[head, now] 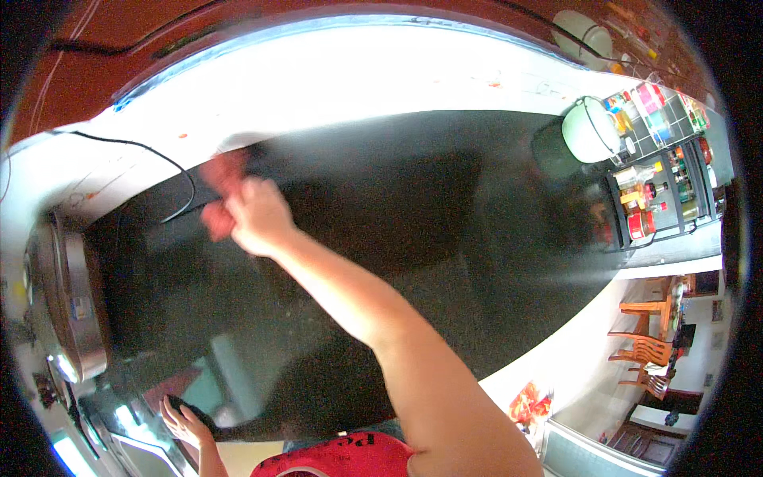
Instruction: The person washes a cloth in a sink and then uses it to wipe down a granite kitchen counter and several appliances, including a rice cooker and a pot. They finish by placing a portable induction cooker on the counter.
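Note:
My right hand (259, 214) is stretched out to the back left of a glossy black countertop (381, 250). It is closed around a red cloth (219, 222), which is blurred and sticks out on both sides of the fist. The cloth is close to the foot of the white wall (369, 77). At the near left edge of the counter, my left hand (186, 422) lies on the surface with its fingers spread. It appears to hold nothing. The dark shape beside these fingers looks like a reflection.
A black cable (143, 145) hangs from the wall onto the counter. On the left stands a metal-sided appliance (77, 298). To the right are a pale green lidded pot (590, 131) and a black rack (620, 220) with several bottles and jars. Wooden chairs (644, 349) stand beyond.

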Available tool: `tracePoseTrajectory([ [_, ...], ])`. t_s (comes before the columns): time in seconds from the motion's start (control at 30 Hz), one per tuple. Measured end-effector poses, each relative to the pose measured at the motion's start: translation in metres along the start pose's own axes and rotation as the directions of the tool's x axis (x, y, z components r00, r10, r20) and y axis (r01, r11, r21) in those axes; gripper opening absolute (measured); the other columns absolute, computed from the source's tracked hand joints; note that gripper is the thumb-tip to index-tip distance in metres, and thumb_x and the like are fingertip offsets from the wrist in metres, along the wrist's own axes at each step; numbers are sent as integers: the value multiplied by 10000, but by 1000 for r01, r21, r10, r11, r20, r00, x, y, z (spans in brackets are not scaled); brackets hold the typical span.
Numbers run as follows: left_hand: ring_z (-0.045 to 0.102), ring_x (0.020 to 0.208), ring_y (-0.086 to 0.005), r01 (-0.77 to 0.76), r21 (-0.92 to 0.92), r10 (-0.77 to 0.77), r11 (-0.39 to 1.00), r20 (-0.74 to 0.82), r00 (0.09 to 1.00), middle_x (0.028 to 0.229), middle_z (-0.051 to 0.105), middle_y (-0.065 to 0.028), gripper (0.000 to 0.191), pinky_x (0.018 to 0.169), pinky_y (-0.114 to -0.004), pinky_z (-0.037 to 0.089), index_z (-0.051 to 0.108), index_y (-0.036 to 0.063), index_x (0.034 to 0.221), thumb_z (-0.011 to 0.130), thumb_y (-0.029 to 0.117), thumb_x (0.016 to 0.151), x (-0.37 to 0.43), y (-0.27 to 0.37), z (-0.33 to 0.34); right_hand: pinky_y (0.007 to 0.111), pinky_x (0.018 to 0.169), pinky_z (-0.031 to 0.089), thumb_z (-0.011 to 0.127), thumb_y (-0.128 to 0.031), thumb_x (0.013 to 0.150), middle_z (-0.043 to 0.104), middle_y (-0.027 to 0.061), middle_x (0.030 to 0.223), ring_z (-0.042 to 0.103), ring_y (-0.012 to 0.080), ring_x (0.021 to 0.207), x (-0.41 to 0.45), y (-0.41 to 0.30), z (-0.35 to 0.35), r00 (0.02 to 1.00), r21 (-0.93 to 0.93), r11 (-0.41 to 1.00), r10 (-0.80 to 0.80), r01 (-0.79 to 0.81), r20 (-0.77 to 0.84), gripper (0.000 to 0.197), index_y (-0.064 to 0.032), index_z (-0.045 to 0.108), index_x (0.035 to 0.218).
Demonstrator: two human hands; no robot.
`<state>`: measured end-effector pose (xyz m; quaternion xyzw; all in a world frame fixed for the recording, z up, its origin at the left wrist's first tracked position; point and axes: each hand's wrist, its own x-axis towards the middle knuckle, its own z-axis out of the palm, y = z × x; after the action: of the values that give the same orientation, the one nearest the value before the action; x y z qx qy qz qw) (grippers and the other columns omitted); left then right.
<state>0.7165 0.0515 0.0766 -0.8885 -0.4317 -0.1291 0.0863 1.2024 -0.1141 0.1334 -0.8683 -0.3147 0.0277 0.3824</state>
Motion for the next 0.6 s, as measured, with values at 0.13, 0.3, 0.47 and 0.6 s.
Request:
tracePoseTrajectory([
  [0.13,461,1195,-324,16,7,-16,1000,-12,1000,1320,472,-126,402,980,-457,375,498,123,1299,493,223,909,-1,1,-5,492,861,418,644,-189,663,667,71,910,603,273,878,-73,0,-23,951,-12,951,-310,310,-13,109,-156,703,748],
  [0.3,474,1179,-350,35,-67,-38,997,-41,998,1311,480,-147,390,981,-446,387,524,104,1267,531,171,883,-2,6,-17,379,698,552,550,-75,764,615,132,1076,629,299,935,-119,138,-234,929,32,947,320,-320,-185,375,-123,639,1125],
  [0.47,492,1147,-364,66,-248,-75,967,-26,997,1269,511,-172,403,980,-446,386,545,48,1200,603,104,805,4,24,-29,454,959,383,559,-383,827,501,145,1293,511,330,1137,-112,244,-201,869,-687,582,73,-435,-489,434,-196,588,1217],
  [0.6,476,1154,-359,78,-404,-117,911,-74,990,1251,516,-175,444,993,-440,360,516,39,1212,622,78,782,9,22,-40,461,920,370,623,-338,783,527,173,1191,509,335,1084,-90,86,-37,940,-679,716,-321,158,-119,436,-198,586,1194],
])
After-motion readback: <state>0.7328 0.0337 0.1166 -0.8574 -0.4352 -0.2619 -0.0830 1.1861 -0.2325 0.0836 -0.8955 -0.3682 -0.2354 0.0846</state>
